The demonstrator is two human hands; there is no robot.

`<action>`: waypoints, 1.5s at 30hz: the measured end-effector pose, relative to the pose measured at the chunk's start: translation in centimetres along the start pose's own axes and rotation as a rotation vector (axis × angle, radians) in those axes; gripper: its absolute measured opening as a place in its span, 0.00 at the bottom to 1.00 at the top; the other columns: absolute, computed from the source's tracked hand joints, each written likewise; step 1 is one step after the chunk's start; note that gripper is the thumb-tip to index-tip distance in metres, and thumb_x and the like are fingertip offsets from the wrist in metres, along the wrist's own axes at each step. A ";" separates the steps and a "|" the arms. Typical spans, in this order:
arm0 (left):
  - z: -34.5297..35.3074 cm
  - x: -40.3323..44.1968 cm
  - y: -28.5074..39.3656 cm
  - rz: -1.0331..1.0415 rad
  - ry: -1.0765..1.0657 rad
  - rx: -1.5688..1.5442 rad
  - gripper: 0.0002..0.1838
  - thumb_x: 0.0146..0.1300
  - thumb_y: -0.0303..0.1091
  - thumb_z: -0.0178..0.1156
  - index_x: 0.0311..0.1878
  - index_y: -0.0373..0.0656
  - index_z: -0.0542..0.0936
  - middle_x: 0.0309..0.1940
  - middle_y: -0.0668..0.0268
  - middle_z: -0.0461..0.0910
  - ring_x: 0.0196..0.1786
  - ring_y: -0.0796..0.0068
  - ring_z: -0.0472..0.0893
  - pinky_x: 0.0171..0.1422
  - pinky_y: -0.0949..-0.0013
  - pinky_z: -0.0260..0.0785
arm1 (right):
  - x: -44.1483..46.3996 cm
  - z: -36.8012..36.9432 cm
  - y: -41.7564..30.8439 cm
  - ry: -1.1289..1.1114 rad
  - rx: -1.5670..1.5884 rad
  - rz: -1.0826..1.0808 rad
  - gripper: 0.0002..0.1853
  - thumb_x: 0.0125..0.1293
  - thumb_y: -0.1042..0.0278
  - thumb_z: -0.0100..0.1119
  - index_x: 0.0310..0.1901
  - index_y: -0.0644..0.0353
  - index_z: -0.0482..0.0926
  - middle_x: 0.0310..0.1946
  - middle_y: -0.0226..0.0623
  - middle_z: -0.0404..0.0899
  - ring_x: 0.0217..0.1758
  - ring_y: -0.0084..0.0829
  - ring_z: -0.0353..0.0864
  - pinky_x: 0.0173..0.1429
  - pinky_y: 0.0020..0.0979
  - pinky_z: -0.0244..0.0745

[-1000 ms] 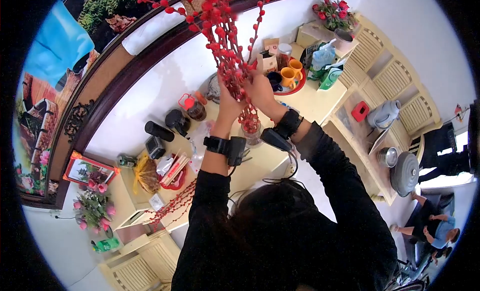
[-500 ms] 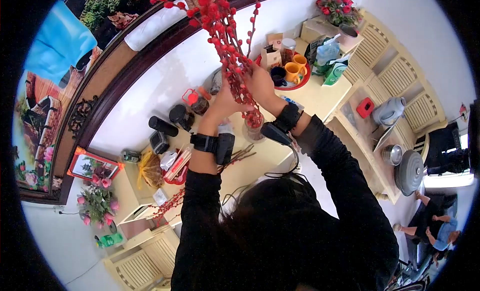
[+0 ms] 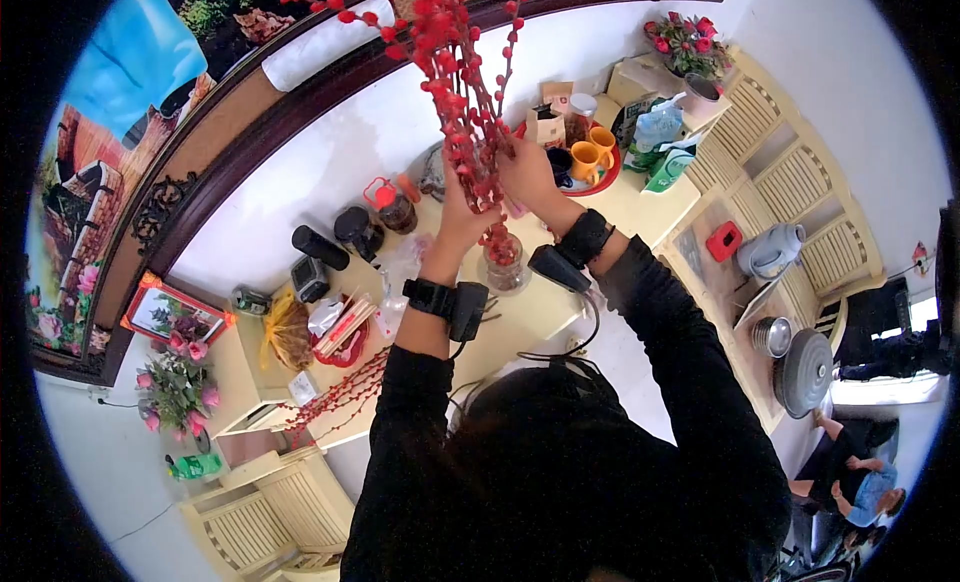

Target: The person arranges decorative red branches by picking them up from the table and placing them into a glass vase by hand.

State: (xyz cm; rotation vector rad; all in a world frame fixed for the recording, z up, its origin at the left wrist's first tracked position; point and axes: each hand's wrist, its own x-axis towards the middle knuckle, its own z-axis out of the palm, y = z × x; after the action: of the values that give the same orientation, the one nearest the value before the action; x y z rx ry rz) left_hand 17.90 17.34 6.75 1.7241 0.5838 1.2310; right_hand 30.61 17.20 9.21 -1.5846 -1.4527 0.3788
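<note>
A bunch of red-berried branches stands upright in a clear glass vase on the cream cabinet. My left hand is closed about the stems from the left side, just above the vase's mouth. From the right, my right hand grips the same bunch a little higher, its fingertips partly hidden behind the berries. More red-berried branches lie on the cabinet's front left part, beside my left forearm.
A red tray with mugs stands to the right. Left of the vase are a jar with a red lid, dark containers and a yellow bag. A framed picture leans far left. Someone in blue sits at lower right.
The view has shifted slightly. My hands stay on the branches, which now stand in the vase with more of its glass showing. My left forearm has moved a little to the right.
</note>
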 end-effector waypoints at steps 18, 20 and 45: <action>3.0 1.3 -0.8 0.042 0.442 0.068 0.34 0.40 0.18 0.58 0.53 0.37 0.57 0.39 0.62 0.71 0.39 0.74 0.73 0.43 0.74 0.65 | -0.3 -0.5 1.7 -0.372 0.372 -0.011 0.19 0.51 0.79 0.46 0.47 0.69 0.66 0.31 0.41 0.76 0.35 0.27 0.75 0.41 0.26 0.68; 3.3 1.3 -0.8 0.061 0.487 0.086 0.32 0.40 0.18 0.59 0.52 0.36 0.58 0.39 0.62 0.71 0.39 0.74 0.73 0.43 0.74 0.65 | -0.4 -0.3 1.8 -0.323 0.403 -0.050 0.17 0.50 0.77 0.47 0.44 0.69 0.67 0.29 0.45 0.76 0.33 0.31 0.75 0.39 0.29 0.68; 4.1 0.9 1.2 -0.096 0.450 0.101 0.27 0.43 0.20 0.60 0.48 0.35 0.61 0.39 0.62 0.70 0.40 0.74 0.72 0.45 0.72 0.65 | -1.8 -6.6 1.0 -0.281 0.299 -0.053 0.15 0.52 0.79 0.47 0.44 0.65 0.71 0.31 0.41 0.77 0.31 0.29 0.75 0.37 0.27 0.68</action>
State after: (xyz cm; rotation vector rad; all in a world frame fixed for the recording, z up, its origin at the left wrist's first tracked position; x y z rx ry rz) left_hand 21.83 15.83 7.81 1.4823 0.9957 1.5521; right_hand 35.68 13.02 11.31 -1.2866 -1.5603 0.7747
